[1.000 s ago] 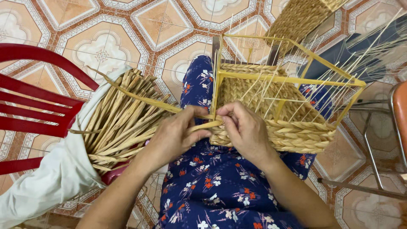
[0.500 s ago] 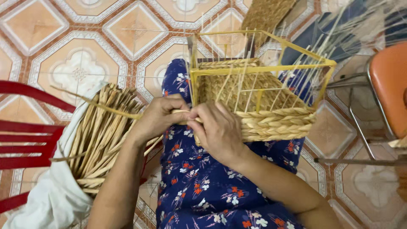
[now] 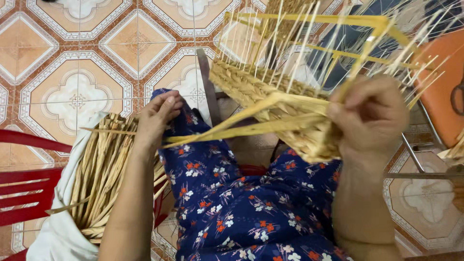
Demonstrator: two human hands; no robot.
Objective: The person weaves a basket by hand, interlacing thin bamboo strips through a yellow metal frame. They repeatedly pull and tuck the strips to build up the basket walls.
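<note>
A half-woven straw basket on a yellow wire frame rests tilted on my lap. My right hand grips the basket's near corner and frame. Long flat straw strands run from the basket's edge leftward to my left hand, which pinches their ends above my knee. Thin upright stakes stick out of the weave.
A bundle of dried straw strips lies in a white cloth on a red plastic chair at my left. An orange chair stands at the right. Patterned floor tiles lie beyond. My lap wears blue floral fabric.
My hands have separated: the left pulled the strands out to the left, the right shifted to the basket's corner. The basket turned and tilted, and the view moved closer.
</note>
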